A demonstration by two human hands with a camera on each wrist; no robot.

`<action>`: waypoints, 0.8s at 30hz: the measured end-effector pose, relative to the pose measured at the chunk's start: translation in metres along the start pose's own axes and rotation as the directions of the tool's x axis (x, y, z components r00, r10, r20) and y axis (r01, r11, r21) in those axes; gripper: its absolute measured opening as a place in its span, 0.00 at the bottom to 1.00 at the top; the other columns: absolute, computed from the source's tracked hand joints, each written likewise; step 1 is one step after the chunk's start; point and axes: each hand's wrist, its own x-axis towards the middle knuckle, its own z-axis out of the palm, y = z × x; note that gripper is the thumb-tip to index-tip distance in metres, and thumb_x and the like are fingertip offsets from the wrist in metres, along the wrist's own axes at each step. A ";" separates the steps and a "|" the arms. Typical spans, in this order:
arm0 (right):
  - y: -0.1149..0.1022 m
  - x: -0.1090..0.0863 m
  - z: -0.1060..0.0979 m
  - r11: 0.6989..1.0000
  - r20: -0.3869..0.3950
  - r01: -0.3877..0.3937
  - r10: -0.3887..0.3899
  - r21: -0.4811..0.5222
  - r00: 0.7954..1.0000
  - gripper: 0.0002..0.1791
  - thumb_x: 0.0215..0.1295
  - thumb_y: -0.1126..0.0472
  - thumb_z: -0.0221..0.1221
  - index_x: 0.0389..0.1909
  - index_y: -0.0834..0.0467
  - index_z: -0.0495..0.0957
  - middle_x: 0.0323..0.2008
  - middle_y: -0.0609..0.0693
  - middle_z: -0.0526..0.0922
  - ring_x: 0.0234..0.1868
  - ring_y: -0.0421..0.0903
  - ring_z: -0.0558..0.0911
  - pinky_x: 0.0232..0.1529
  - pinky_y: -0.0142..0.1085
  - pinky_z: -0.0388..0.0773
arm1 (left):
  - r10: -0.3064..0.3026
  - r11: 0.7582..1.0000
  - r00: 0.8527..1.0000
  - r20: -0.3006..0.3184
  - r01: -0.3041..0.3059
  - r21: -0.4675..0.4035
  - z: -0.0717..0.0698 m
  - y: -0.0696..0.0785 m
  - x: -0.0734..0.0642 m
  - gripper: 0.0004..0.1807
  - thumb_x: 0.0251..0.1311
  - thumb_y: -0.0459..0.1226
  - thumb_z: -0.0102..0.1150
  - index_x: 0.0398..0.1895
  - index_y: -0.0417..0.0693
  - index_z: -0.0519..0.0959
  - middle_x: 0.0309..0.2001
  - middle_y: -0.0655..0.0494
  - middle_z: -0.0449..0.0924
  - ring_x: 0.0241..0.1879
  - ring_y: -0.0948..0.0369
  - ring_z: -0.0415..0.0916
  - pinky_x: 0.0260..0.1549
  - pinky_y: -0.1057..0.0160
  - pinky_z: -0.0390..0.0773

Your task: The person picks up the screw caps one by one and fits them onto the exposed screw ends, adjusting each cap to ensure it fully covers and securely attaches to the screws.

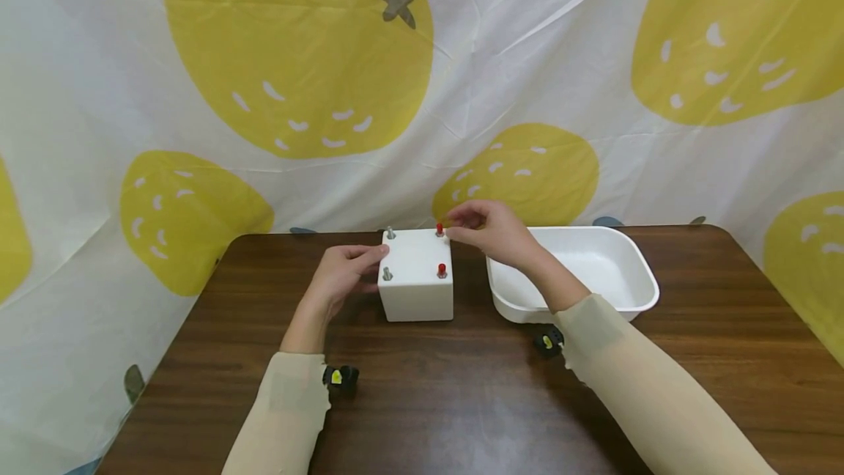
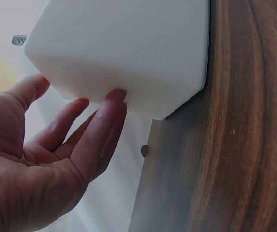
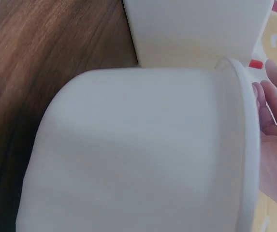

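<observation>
Between the two grips, a white block (image 1: 415, 303) is set on the worktop (image 1: 428, 409). Its top is studded at the corners. Just beside the tip of the right grip (image 1: 491, 229), a far red cap (image 1: 439, 229) is seen, with a near red cap (image 1: 442, 268) below that grip, towards the wearer. On the side of the left grip (image 1: 343, 270), a far metal post (image 1: 390, 233) and a near metal post (image 1: 387, 274) are left bare. The work is judged to be partway: two corners capped, two not.

The block's left side is steadied by the left grip, with fingers spread against it and thumb at the top edge. The right grip is loosely curved; nothing is seen pinched, and contact with the far cap cannot be confirmed.

Beneath the right grip's forearm, a white tray (image 1: 613, 259) is partly hidden. In the right wrist view, the block's lower part is blocked by the tray, and the hand is cut off.
</observation>
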 end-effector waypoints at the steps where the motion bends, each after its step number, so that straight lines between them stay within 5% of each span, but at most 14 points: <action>1: 0.001 -0.001 -0.002 1.000 -0.001 0.000 0.000 0.002 1.000 0.17 0.69 0.57 0.72 0.54 0.61 0.87 0.42 0.53 0.88 0.43 0.50 0.83 0.42 0.37 0.81 | 0.000 1.000 1.000 0.000 0.000 0.000 0.000 0.000 0.000 0.26 0.71 0.46 0.70 0.60 0.34 0.84 0.57 0.40 0.85 0.55 0.46 0.84 0.45 0.52 0.90; 24: 0.028 -0.029 -0.041 0.995 -0.036 -0.074 0.071 -0.073 0.997 0.17 0.70 0.59 0.71 0.53 0.63 0.85 0.42 0.56 0.88 0.41 0.50 0.83 0.31 0.35 0.83 | 0.009 1.000 1.000 0.000 -0.009 0.011 -0.003 -0.001 -0.002 0.26 0.71 0.47 0.70 0.59 0.35 0.85 0.56 0.40 0.85 0.51 0.50 0.85 0.41 0.55 0.91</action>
